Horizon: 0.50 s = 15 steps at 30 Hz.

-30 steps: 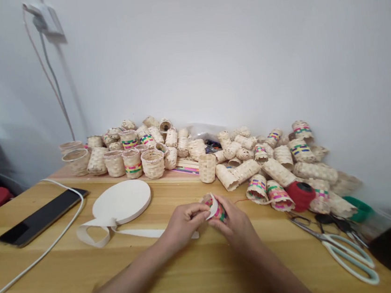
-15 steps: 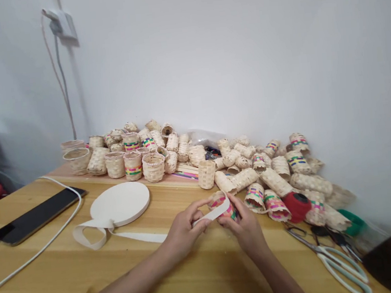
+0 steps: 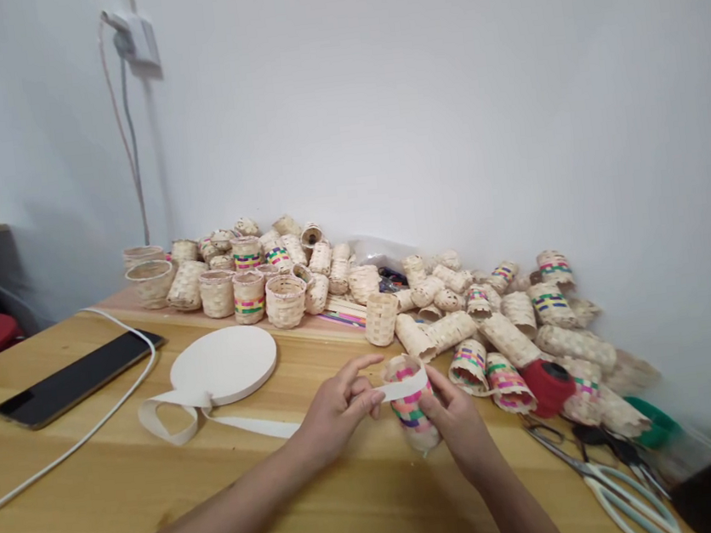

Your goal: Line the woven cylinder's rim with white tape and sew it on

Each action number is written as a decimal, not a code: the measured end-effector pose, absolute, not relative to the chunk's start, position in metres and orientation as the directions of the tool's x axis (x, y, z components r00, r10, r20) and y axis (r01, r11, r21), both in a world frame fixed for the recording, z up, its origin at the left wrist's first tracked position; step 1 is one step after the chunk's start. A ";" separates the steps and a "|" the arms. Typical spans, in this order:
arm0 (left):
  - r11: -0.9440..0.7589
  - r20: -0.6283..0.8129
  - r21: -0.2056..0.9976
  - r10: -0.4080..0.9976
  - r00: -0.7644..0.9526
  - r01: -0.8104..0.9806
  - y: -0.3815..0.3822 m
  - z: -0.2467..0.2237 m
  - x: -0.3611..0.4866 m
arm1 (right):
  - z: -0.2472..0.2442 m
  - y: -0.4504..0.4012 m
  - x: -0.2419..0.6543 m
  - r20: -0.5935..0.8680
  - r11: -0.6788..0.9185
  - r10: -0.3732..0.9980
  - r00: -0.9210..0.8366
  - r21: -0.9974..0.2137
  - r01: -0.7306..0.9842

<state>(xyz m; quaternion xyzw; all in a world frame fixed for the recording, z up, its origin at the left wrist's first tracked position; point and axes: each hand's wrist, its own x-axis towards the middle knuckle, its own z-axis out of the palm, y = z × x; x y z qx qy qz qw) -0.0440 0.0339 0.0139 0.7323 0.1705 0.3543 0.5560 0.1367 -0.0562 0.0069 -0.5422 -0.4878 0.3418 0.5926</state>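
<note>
My right hand (image 3: 456, 422) grips a small woven basket (image 3: 415, 418) with pink, green and purple bands, its open rim tilted upward. A white fabric ribbon (image 3: 401, 390) lies across the front of the basket just below the rim, and my right fingers press it at the right side. Between thumb and fingers, my left hand (image 3: 342, 405) pinches the ribbon left of the basket; its index finger is stretched out. Behind the left wrist the ribbon runs on to a flat white ribbon roll (image 3: 224, 364) lying on the table.
Several woven baskets (image 3: 286, 300) stand and lie heaped along the wall. A black phone (image 3: 76, 379) and a white cable (image 3: 123, 396) lie at left. Scissors (image 3: 611, 477), a red spool (image 3: 549, 386) and a green round object (image 3: 656, 420) are at right.
The basket has turned so that its patterned side and lower end show. My left hand has moved slightly away from it, keeping the ribbon. The whole view has shifted a little.
</note>
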 end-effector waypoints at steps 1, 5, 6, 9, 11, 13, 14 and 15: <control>-0.321 0.331 0.935 0.643 0.690 -0.149 0.034 0.014 -0.044 | 0.008 -0.057 0.137 0.192 0.173 0.943 0.272 -0.981 0.091; -0.316 0.336 0.934 0.618 0.711 -0.167 0.038 0.017 -0.046 | 0.010 -0.060 0.138 0.149 0.161 0.973 0.177 -0.985 -0.055; -0.317 0.340 0.932 0.606 0.720 -0.173 0.038 0.018 -0.046 | 0.010 -0.061 0.139 0.148 0.162 0.975 0.168 -0.984 -0.076; -0.329 0.356 0.925 0.567 0.743 -0.192 0.041 0.020 -0.048 | 0.005 -0.064 0.141 0.143 0.161 0.974 0.174 -0.982 -0.098; -0.340 0.362 0.920 0.556 0.748 -0.193 0.042 0.021 -0.049 | 0.003 -0.066 0.142 0.097 0.123 0.980 0.171 -0.981 -0.153; -0.341 0.356 0.921 0.552 0.754 -0.186 0.042 0.023 -0.049 | 0.002 -0.069 0.140 0.029 0.065 0.990 0.140 -0.964 -0.257; -0.339 0.355 0.922 0.548 0.757 -0.187 0.041 0.024 -0.049 | 0.002 -0.070 0.138 0.003 0.038 0.994 0.112 -0.950 -0.309; -0.339 0.358 0.921 0.540 0.762 -0.192 0.040 0.026 -0.049 | 0.002 -0.071 0.136 -0.013 0.016 0.997 0.080 -0.936 -0.352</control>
